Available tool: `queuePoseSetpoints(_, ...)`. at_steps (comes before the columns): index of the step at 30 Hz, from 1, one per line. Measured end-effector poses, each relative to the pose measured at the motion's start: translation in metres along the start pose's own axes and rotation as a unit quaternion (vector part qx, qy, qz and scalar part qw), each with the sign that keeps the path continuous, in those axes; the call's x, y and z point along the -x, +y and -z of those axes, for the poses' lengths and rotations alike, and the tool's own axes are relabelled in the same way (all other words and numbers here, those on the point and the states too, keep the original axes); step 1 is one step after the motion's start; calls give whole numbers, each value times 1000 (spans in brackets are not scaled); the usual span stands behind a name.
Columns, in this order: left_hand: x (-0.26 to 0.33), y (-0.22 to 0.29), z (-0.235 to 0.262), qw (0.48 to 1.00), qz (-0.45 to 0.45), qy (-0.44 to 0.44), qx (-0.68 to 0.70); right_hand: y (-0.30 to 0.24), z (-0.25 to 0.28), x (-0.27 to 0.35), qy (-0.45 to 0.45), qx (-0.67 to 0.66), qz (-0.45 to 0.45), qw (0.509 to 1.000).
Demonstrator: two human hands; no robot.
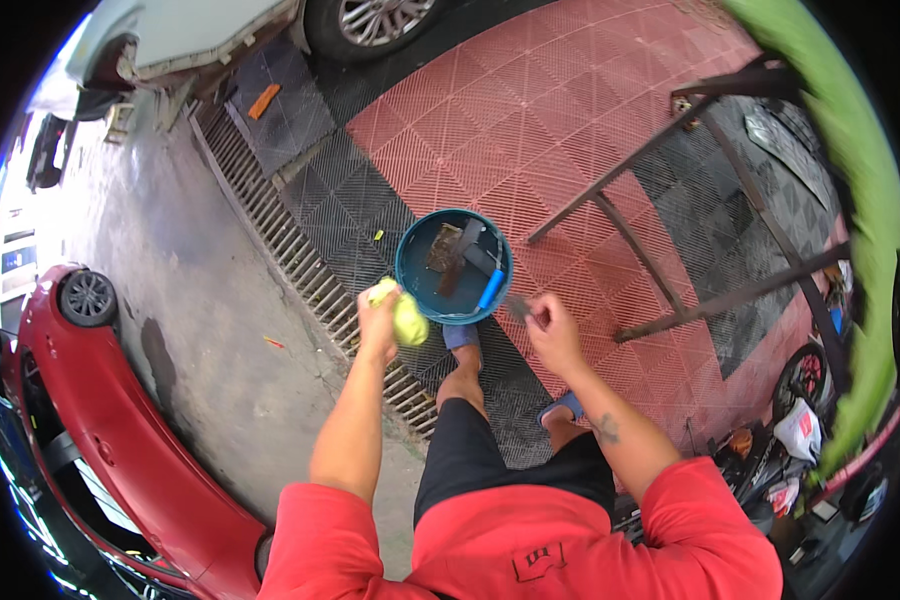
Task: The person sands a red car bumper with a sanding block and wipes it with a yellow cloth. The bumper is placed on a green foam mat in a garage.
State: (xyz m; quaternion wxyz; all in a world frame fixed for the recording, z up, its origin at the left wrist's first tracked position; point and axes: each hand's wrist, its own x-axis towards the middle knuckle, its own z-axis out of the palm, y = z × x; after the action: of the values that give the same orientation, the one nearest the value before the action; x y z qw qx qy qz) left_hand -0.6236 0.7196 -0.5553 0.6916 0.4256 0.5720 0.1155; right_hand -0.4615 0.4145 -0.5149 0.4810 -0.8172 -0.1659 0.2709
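My left hand is closed round a bunched yellow-green cloth, just left of a blue bucket. On the bucket's other side my right hand pinches a small, dark, flat piece between thumb and fingers; its exact kind is too small to make out. Inside the bucket lie a tool with a bright blue handle, a brownish block and a dark grey strip-like piece. Their lower parts are hard to see in the dark bucket.
Red and black ribbed floor tiles surround the bucket. A drain grate runs along the left. To the right stands a brown metal frame. A red car is at left, a pale car at the far side. An orange piece lies beyond.
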Motion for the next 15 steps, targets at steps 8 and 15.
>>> queuePoseSetpoints(8,-132,-60,-52,712,-286,-144,-625,94,-162,-145,-304,467,71,828)
queuePoseSetpoints(15,-192,-112,-62,379,-257,-259,-850,178,-237,-152,-353,489,-82,794)
